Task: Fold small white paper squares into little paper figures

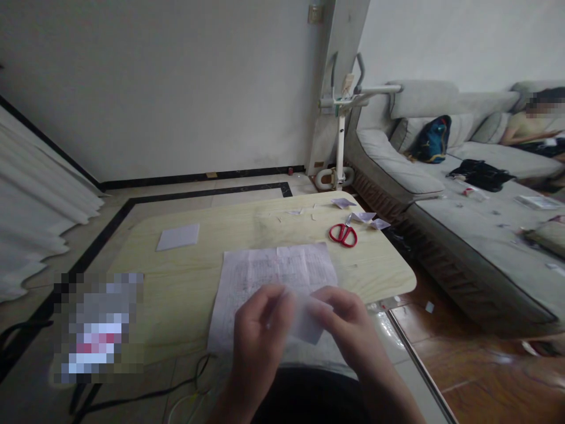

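As the view runs from the left, a curtain [39, 224] hangs beside the pale wooden surface [185, 294], whose near left corner is blurred out. A blank card [178, 237] lies flat toward the far left of the surface, well apart from everything else. Nearer the middle lies a printed sheet [273, 274], creased into panels, its near end under the hands.

Above that end the left hand [258, 333] and right hand [351, 327] meet, holding a small white slip [309, 327] in the air between them. The left fingers [276, 297] are closed on its left edge and the right fingers [331, 300] are pinched on its upper right. The slip is thus just over the sheet, not lying on the surface.

Beyond the sheet to the right lie red scissors [343, 234], with paper scraps [373, 220] just beside their tips near the far right edge. Behind them a white stand [339, 135] rises by the wall.

On the sofa [463, 235] a blue bag [430, 140] leans against the back cushions; what it holds cannot be seen. Right of it lies a black cloth [479, 174], and a person [527, 126] sits at the far end.
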Demonstrator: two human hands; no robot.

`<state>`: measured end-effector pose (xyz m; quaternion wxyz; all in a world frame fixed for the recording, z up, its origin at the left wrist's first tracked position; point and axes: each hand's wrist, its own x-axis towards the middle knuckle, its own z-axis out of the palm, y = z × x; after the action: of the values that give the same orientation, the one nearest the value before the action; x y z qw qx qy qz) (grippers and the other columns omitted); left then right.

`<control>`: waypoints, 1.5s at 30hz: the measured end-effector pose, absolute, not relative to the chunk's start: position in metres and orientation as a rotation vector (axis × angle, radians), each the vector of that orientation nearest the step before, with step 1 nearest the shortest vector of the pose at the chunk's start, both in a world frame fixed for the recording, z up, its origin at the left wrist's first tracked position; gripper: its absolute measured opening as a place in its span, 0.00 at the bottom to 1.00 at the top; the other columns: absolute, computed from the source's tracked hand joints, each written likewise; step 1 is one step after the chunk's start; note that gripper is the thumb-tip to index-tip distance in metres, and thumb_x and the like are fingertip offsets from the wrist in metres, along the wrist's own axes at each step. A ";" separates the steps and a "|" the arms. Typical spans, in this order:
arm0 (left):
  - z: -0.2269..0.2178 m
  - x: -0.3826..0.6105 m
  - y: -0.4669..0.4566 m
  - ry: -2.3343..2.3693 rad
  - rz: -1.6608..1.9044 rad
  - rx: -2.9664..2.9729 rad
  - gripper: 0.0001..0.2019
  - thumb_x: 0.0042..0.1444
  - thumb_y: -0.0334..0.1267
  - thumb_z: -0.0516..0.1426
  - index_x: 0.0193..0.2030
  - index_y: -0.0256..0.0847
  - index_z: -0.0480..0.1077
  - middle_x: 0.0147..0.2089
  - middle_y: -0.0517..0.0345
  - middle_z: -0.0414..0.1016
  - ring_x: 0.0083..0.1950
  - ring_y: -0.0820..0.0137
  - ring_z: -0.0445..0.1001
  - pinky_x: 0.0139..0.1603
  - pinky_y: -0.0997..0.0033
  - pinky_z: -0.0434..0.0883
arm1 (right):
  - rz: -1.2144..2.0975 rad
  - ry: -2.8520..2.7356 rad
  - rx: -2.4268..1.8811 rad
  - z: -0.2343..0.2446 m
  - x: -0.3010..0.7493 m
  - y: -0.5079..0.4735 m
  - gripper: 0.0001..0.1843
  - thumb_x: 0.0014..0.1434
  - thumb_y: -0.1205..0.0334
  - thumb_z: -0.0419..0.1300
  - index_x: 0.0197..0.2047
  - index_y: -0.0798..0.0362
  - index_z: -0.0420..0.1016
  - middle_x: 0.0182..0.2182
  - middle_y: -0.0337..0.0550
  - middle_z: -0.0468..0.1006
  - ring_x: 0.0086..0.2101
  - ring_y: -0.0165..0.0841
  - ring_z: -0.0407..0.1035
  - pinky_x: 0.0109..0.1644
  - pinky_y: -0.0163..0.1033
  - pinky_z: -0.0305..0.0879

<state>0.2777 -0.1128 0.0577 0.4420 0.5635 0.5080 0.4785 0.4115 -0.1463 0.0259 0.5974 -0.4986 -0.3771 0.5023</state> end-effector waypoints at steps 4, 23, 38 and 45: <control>0.058 0.277 -0.112 1.271 1.170 1.408 0.09 0.55 0.38 0.58 0.26 0.41 0.73 0.22 0.65 0.70 0.25 0.73 0.69 0.23 0.80 0.65 | 1.179 -0.892 -1.183 0.028 0.412 -0.147 0.14 0.54 0.54 0.70 0.24 0.55 0.80 0.19 0.36 0.74 0.21 0.26 0.65 0.25 0.29 0.62; 0.054 0.278 -0.111 1.292 1.139 1.366 0.10 0.55 0.40 0.59 0.25 0.41 0.73 0.21 0.65 0.68 0.24 0.73 0.65 0.22 0.80 0.64 | 1.139 -0.906 -1.254 0.024 0.410 -0.147 0.15 0.54 0.53 0.69 0.25 0.55 0.80 0.19 0.38 0.75 0.21 0.28 0.66 0.24 0.30 0.62; 0.047 0.276 -0.108 1.312 1.091 1.391 0.12 0.56 0.44 0.58 0.25 0.41 0.70 0.21 0.64 0.66 0.24 0.72 0.66 0.22 0.79 0.64 | 1.139 -0.904 -1.277 0.026 0.409 -0.146 0.16 0.55 0.53 0.68 0.23 0.56 0.80 0.18 0.38 0.75 0.20 0.28 0.66 0.24 0.31 0.61; 0.046 0.277 -0.107 1.328 1.076 1.408 0.13 0.56 0.45 0.57 0.25 0.41 0.69 0.21 0.64 0.66 0.24 0.72 0.65 0.22 0.78 0.65 | 1.142 -0.892 -1.280 0.027 0.408 -0.146 0.16 0.55 0.53 0.68 0.23 0.56 0.80 0.17 0.38 0.75 0.20 0.28 0.66 0.24 0.31 0.61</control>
<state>0.2767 -0.1073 0.0456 0.4469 0.5686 0.5365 0.4348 0.4077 -0.1465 0.0266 0.5683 -0.5447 -0.3796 0.4860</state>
